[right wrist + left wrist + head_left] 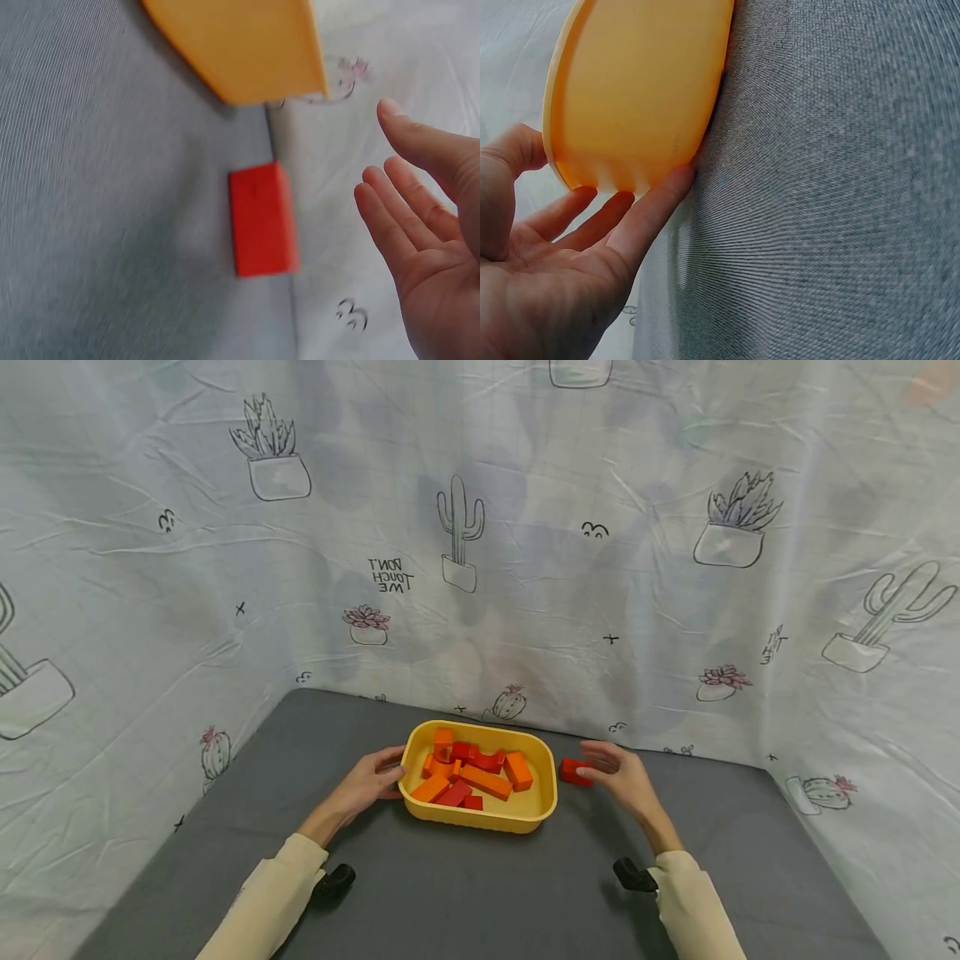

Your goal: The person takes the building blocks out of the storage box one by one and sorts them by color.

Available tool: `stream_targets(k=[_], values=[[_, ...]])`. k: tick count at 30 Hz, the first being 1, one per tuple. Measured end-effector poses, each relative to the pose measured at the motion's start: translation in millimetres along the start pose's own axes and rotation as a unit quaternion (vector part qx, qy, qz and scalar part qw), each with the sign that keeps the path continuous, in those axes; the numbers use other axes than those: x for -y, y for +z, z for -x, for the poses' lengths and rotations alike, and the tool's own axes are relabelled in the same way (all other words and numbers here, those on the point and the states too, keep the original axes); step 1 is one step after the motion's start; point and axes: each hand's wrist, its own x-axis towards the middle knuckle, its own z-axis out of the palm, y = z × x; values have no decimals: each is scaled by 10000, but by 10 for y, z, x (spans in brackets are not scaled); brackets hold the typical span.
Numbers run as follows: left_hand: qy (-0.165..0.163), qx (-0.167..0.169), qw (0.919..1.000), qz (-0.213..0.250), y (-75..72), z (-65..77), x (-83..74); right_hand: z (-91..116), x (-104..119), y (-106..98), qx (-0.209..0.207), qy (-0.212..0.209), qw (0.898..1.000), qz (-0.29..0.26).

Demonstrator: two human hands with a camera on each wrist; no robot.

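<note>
Grey bench [465,893]: runs under everything, its far edge meeting the cloth.
Left sleeve [262,893]: cream, reaching in over the bench's near left part, a black wrist piece [335,882] poking out beside the cuff.
Left hand [367,783]: at the tub's left end, fingers spread and fairly straight, their tips against the outer wall, thumb up at the rim.
Yellow tub [536,818]: on the bench, closer to the far edge than the near one, roughly midway between the side edges; oblong with rounded corners.
Tub's left half: an orange block [431,788] toward the near left corner, small orange pieces behind it, one perhaps an arch, though they overlap too much for me to be sure.
Tub's middle: a long orange block [486,782] lying aslant, a curved red piece [491,761] behind, a red block [454,793] and a red cube [472,802] in front.
Tub's right half: one thick orange block [519,771].
Loose red block [260,219]: on the bench just beyond the tub's right end, near the far edge.
Right hand [622,777]: beside that loose one, thumb and fingers apart, gripping nothing.
Right sleeve [697,902]: cream too, over the bench's near right part.
Pale cloth [525,593]: hung behind and at both sides, printed with potted cacti.
</note>
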Motion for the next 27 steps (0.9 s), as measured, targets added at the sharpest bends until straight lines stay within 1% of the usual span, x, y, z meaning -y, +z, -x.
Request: stream_targets(k=[5,10,13,17,20,23,27], values=[[-18,-27,10000,38,-4,1,4,11,365,68,279,-97,9988,-391],[-20,-11,9999,106,-5,-11,18,-10,574,165,562,-55,9961,-677],[-16,7,9999,118,-4,-10,18,-36,636,230,648,-135,9956,-662],[15,35,9999,151,-8,5,7,-68,666,335,773,-368,9944,-617],[22,42,9999,155,-16,-10,33,-81,672,421,987,-450,9913,-740],[14,15,9998,178,-29,-69,132,-87,681,508,1277,-465,9879,-743],[31,-79,9998,172,-38,-155,280,-100,671,632,1656,-440,9836,-561]])
